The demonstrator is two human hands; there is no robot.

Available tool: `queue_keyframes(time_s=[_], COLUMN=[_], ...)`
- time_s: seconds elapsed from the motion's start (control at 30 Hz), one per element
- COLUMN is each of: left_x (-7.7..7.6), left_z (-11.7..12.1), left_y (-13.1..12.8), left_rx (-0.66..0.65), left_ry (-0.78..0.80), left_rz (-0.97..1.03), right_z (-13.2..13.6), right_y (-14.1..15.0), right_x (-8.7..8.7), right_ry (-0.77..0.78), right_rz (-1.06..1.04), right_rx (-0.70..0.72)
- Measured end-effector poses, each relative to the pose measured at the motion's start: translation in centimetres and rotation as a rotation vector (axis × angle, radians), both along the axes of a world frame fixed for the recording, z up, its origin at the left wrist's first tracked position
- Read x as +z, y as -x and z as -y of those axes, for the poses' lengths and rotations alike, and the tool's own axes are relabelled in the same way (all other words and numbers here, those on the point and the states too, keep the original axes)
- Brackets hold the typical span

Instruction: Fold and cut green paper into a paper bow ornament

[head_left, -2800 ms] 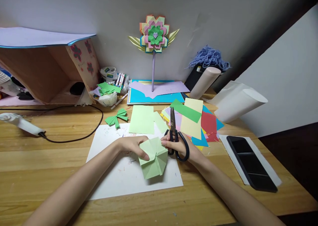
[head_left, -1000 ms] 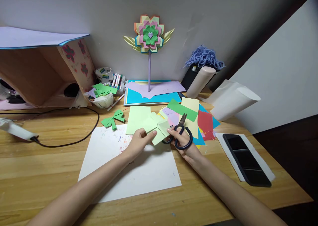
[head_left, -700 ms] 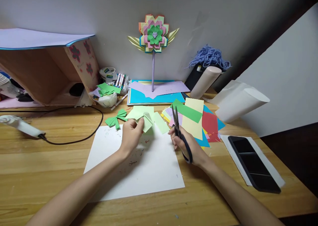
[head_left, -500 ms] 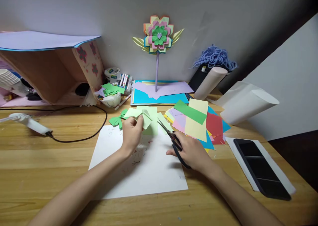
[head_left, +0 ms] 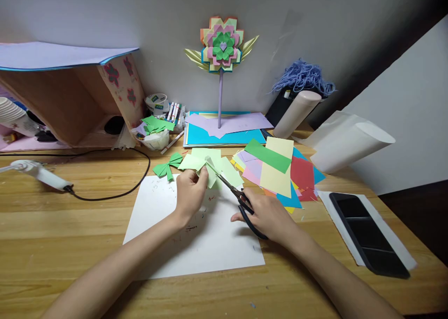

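Note:
My left hand (head_left: 191,193) pinches a folded piece of light green paper (head_left: 193,161) between thumb and fingers, above the upper part of a white sheet (head_left: 224,244). My right hand (head_left: 269,214) grips black-handled scissors (head_left: 230,185), its fingers in and around the handles. The scissors' blades point up and left, their tips at the right side of the folded paper; whether they are cutting it I cannot tell. Behind the paper lies a flat light green sheet (head_left: 206,152), partly hidden. A dark green paper bow (head_left: 169,166) rests to the left of it.
A pile of coloured paper (head_left: 280,179) lies right of centre, and a phone (head_left: 367,235) sits on white paper at the far right. A paper flower (head_left: 223,46) stands at the back. On the left are an open box (head_left: 70,104), a corded white device (head_left: 44,176) and a bowl of scraps (head_left: 154,139).
The folded paper was turned in both hands, then moved up and left in my left hand alone. My right hand has swung the scissors from pointing upward to pointing left, bringing their tips to the paper.

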State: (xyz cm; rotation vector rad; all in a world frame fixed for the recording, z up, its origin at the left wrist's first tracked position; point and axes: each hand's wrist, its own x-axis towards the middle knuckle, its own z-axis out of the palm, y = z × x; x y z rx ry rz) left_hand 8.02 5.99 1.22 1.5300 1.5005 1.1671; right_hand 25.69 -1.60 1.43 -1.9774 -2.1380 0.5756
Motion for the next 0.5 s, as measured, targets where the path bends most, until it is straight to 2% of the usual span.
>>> queue_keyframes(time_s=[0.27, 0.4, 0.5], left_x=[0.1, 1.0, 2.0], left_z=[0.6, 0.6, 0.6], left_y=[-0.4, -0.4, -0.3], left_rx=[-0.040, -0.091, -0.171], left_ry=[0.041, 0.106, 0.187], left_rz=[-0.040, 0.005, 0.022], right_z=[-0.1, -0.2, 0.0], right_y=[-0.2, -0.4, -0.8], right_x=[-0.1, 0.3, 0.7], right_ry=[0.048, 0.130, 0.219], right_rz=[-0.095, -0.177, -0.335], right_rx=[0.014, -0.005, 0.006])
